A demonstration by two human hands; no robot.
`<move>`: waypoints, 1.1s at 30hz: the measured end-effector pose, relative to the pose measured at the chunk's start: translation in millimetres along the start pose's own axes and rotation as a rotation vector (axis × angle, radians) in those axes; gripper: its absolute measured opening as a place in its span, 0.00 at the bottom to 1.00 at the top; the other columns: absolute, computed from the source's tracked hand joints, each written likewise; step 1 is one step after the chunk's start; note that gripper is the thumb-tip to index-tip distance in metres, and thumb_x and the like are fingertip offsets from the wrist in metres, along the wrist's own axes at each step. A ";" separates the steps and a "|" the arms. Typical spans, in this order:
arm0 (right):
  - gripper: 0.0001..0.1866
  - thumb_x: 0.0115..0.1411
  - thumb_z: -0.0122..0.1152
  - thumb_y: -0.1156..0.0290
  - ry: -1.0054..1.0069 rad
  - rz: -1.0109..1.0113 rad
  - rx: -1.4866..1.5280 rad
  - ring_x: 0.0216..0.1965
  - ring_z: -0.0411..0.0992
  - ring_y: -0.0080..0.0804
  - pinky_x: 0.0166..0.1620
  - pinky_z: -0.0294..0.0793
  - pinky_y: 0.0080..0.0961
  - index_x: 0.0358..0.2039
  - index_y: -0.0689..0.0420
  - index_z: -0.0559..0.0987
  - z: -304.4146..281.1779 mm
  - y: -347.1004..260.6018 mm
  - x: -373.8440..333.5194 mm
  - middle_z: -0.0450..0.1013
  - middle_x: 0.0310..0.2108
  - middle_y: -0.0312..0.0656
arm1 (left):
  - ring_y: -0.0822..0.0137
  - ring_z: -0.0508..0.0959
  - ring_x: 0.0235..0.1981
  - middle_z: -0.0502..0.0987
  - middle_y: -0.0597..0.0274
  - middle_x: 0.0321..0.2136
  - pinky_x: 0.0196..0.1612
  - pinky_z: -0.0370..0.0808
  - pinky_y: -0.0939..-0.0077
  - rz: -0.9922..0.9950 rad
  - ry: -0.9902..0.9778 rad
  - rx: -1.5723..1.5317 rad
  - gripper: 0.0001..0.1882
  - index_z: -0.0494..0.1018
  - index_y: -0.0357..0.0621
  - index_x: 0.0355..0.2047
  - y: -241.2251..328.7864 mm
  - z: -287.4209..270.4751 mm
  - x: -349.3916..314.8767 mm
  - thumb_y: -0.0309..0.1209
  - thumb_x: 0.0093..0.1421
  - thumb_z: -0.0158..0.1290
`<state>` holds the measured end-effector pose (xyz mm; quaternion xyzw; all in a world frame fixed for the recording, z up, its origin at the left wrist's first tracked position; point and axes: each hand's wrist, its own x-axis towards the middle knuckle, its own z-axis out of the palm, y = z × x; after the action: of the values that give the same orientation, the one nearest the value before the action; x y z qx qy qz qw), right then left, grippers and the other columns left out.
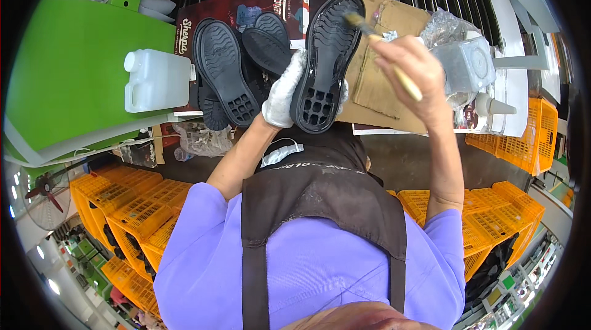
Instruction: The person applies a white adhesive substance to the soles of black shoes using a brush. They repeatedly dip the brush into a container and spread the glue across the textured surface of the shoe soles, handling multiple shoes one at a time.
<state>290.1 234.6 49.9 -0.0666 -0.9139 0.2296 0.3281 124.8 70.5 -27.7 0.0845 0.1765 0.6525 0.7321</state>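
Currently clamping a black sole in gloved fingers of the left hand, across the left edge of the cardboard; gripping a brush in closed fingers of the right hand, above the cardboard; can't tell if touching rubber; could twist the sole by pressing far from that grip; could tip the clear jug, right of the cardboard, by swinging wide; could spatter piled soles, left of the cardboard, by flicking bristles.

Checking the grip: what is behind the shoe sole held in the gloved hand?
The white-gloved left hand wraps behind the black shoe sole, showing at both edges, brown cardboard beyond; the sole hides the hand's middle.
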 end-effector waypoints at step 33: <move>0.10 0.48 0.62 0.81 0.083 0.133 -0.015 0.26 0.72 0.36 0.30 0.72 0.26 0.34 0.59 0.77 1.0 11.8 -24.0 0.73 0.26 0.42 | 0.55 0.77 0.34 0.73 0.44 0.38 0.35 0.78 0.63 -0.107 0.078 0.239 0.30 0.61 0.38 0.54 -4.3 12.6 -1.6 0.51 0.65 0.30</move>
<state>307.8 238.2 30.1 -0.1390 -0.8947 0.2412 0.3493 133.3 69.6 -17.3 0.1362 0.2855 0.5897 0.7431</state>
